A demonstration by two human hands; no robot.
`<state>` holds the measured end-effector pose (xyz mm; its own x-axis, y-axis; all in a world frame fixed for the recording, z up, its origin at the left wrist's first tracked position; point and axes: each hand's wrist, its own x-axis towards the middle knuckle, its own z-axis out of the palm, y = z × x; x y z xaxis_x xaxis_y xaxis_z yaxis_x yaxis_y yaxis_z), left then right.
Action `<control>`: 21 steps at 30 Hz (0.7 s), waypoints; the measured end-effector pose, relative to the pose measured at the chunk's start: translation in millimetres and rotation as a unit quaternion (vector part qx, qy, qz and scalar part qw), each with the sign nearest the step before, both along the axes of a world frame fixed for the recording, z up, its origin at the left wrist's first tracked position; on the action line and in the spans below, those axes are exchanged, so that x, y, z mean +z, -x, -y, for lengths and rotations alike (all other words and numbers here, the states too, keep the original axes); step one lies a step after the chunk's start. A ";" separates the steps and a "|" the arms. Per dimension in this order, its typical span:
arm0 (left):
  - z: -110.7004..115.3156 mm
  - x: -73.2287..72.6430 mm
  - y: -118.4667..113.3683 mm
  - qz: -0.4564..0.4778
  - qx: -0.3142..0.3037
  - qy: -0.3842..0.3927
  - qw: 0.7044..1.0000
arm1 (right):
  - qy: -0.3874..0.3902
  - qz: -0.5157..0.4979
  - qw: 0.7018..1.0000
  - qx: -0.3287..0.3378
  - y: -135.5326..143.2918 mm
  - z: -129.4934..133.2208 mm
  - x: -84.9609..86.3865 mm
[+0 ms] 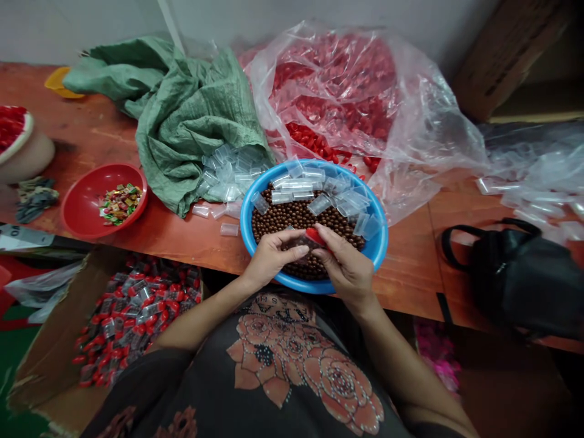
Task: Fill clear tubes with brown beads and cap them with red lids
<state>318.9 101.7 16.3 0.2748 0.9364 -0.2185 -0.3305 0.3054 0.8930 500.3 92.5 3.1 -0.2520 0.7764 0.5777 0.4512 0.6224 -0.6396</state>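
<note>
Over the near side of a blue basin point(381, 243), my two hands meet. My left hand point(274, 255) is closed around a clear plastic tube point(300, 242) with dark contents. The fingers of my right hand point(347, 261) pinch a red cap point(314, 235) at the tube's right end. Whether the cap is fully seated I cannot tell. Below them the basin holds many small brown balls point(287, 217). Several empty clear tubes point(298, 184) lie on the balls, mostly along the far side.
Behind the basin lie a plastic bag of red caps point(337, 91) and a green sack point(196, 109). Loose tubes point(235, 173) and a red bowl of wrapped candies point(75, 207) are leftward. A carton point(50, 359) of capped tubes stands below; a black bag point(524, 280) sits right.
</note>
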 end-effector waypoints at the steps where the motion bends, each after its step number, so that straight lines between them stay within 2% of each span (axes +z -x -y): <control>1: 0.5 -0.3 -0.7 0.002 -0.002 0.001 1.000 | -0.011 0.007 1.000 0.004 0.2 0.0 -0.2; 6: 3.1 -2.9 -0.5 -0.023 0.051 -0.026 0.998 | -0.073 0.079 0.994 0.016 1.7 -1.3 -2.9; 9: 5.1 -1.5 -3.9 -0.004 0.076 -0.022 0.997 | -0.075 0.088 0.993 0.016 4.5 -2.7 -3.8; 13: 4.4 4.0 -16.2 0.063 0.037 0.019 0.997 | -0.056 0.082 0.995 0.017 7.2 -3.9 -0.7; 16: 2.2 4.3 -26.4 0.064 0.011 0.054 0.996 | -0.052 0.095 0.994 0.016 7.6 -4.8 3.8; 21: 1.7 -0.9 -33.3 0.034 0.063 0.048 0.996 | -0.100 0.171 0.980 -0.003 8.1 -8.4 9.2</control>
<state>352.2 100.0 15.3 0.1728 0.9402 -0.2936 -0.4311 0.3403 0.8357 492.2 100.9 12.2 -0.4528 0.6587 0.6008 0.6217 0.7163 -0.3168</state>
